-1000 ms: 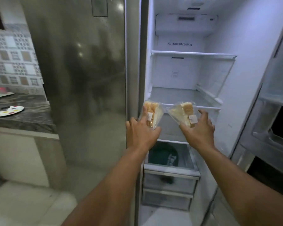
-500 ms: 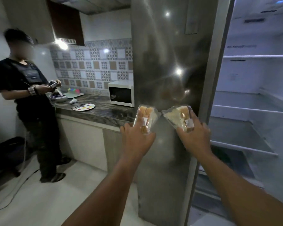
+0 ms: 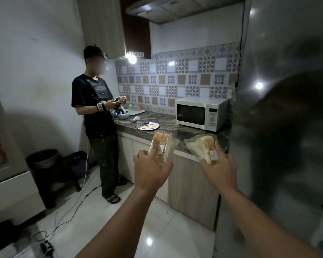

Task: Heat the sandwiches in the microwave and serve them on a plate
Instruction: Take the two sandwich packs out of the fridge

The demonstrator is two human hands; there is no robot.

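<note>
Dim kitchen, both hands' wrapped sandwiches tilted up toward microwave.

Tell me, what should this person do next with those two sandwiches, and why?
Probably set one sandwich down on the counter. Both hands are full: the left hand grips one wrapped sandwich, the right hand the other sandwich, and the microwave door looks closed.

The microwave is set on the desk, right of the plate; a person is stood at the desk's left end.
</note>
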